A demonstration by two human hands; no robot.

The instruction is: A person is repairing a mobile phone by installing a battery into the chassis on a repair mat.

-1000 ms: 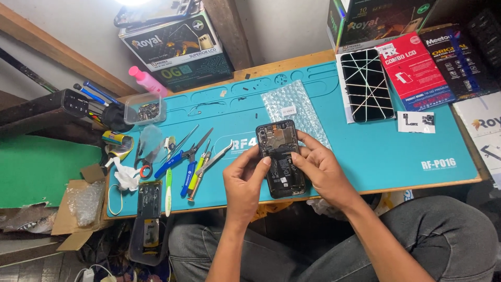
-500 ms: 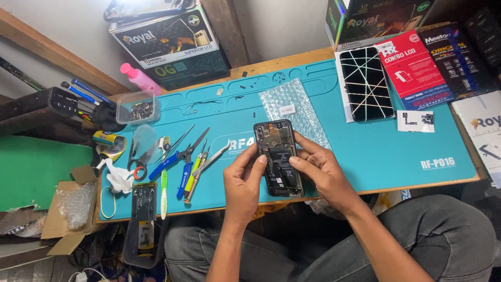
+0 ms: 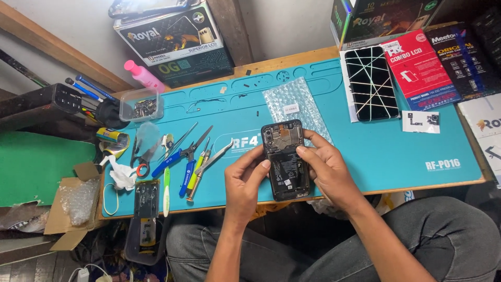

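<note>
Hands, left & right, grip opened phone w/ bubble wrap behind, tweezers left.

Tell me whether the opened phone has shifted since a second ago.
No. The opened phone keeps its top end over the lower edge of the bubble-wrap bag, on the teal mat.

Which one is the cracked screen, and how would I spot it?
Start at the teal mat covering the bench and go to its far right corner. The cracked screen lies flat there, left of a red box. It is the only black glass slab crossed by white crack lines; the opened phone shows bare internals instead.
</note>
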